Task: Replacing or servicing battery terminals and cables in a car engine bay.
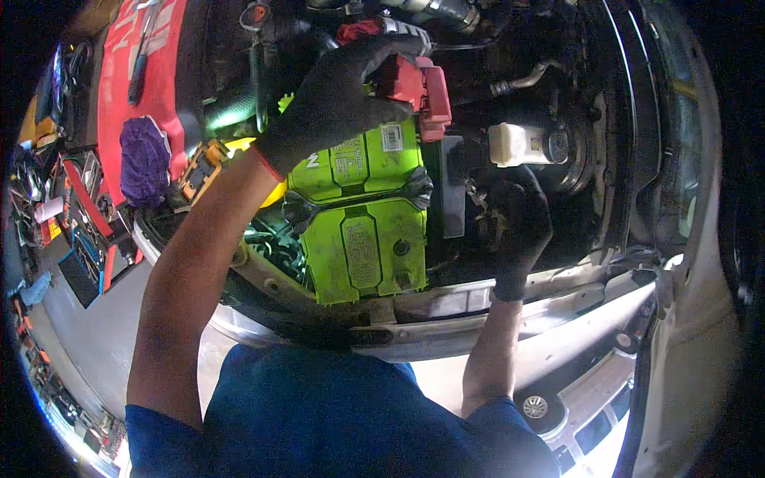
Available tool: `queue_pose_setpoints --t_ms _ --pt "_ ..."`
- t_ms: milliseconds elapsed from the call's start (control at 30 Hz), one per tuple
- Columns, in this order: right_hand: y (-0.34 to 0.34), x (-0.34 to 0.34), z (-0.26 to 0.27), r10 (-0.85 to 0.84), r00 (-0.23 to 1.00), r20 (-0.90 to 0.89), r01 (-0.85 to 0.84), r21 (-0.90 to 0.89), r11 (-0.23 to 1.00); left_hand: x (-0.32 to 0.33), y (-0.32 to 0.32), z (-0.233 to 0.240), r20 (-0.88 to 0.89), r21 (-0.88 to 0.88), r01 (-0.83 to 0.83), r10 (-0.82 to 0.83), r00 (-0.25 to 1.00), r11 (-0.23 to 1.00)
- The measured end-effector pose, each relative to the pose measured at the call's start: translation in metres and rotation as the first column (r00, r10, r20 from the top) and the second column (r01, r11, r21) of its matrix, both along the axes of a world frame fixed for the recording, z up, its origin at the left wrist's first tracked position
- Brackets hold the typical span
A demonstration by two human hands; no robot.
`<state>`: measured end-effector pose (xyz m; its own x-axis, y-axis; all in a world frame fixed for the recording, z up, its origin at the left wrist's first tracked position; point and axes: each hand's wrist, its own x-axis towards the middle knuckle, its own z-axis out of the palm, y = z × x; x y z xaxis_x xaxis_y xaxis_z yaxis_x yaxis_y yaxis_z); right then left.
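My left hand (352,89), in a black glove, reaches across the far end of a lime-green car battery (364,251). Its thumb and fingers are around the left part of a red plastic terminal cover (406,80). A black strap (358,198) crosses the battery's top. My right hand (523,221), also gloved in black, is low in the dark space right of the battery, beside small metal fittings (476,192). Its fingertips are hidden in shadow, so whether it holds anything is unclear. Just beyond it stands a white fluid reservoir (517,144) with a dark cap.
A red fender cover (140,77) bears a ratchet-like tool (140,66) and a purple cloth (144,161). An orange-and-black device (206,170) lies left of the battery. Mixed tools (86,239) are farther left. The car's front body edge (430,328) runs between my torso and the engine bay.
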<state>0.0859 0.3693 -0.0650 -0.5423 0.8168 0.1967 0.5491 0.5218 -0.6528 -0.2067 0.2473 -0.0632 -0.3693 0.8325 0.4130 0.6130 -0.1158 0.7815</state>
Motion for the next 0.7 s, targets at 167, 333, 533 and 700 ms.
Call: queue_pose_setpoints --t_ms 167,333,533,700 --pt "0.004 -0.013 0.004 0.214 0.971 0.102 -0.23 0.176 0.957 0.003 0.004 0.004 -0.077 0.077 -0.015 0.02 0.997 0.997" --pt "-0.001 -0.018 0.011 0.257 0.964 0.071 -0.262 0.077 0.962 0.012 0.013 0.014 -0.231 -0.011 -0.093 0.088 0.969 0.996" --pt "-0.002 -0.021 0.006 0.197 0.979 0.06 -0.202 0.083 0.976 0.011 0.06 0.035 -0.201 -0.325 0.059 -0.13 0.971 0.944" --pt "-0.015 -0.027 0.023 0.201 0.976 0.081 -0.217 0.358 0.908 -0.07 0.045 0.055 0.645 0.089 0.678 -0.561 0.519 0.73"
